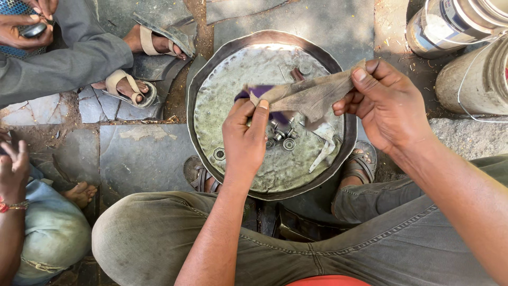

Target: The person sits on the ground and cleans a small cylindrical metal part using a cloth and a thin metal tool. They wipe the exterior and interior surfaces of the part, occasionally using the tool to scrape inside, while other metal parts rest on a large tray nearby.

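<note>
— Stone paving (143,159), cracked and dusty, is the ground under everything I'm watching. What do you want first?

— The hands. What are they doing?

— From my feed, the left hand (244,140) is closed, thumb and fingers pinched on one end of a worn, greyish-brown strip of cloth (309,95). A dark purple piece (248,94) shows at that same pinch; I can't tell what it is. The right hand (389,103) is closed on the other end, so the cloth hangs stretched between them.

— And where is the cloth, relative to the rest?

— Held in the air above a round, dented, shallow metal pan (211,79) that sits on the paving between the person's sandalled feet. Small steel nuts and washers (280,139) lie in the pan just under the left hand.

— Which step would you call this?

— I judge it a wiping or wrapping step, with the cloth being readied. Both grips would have to stay firm and the cloth taut over the pan.

— Anything further out?

— Two pale metal buckets (465,53) stand at the upper right. Another person's sleeve (69,58) and sandalled feet (132,87) sit at the upper left, and a third person's hand (13,167) shows at the left edge.
</note>
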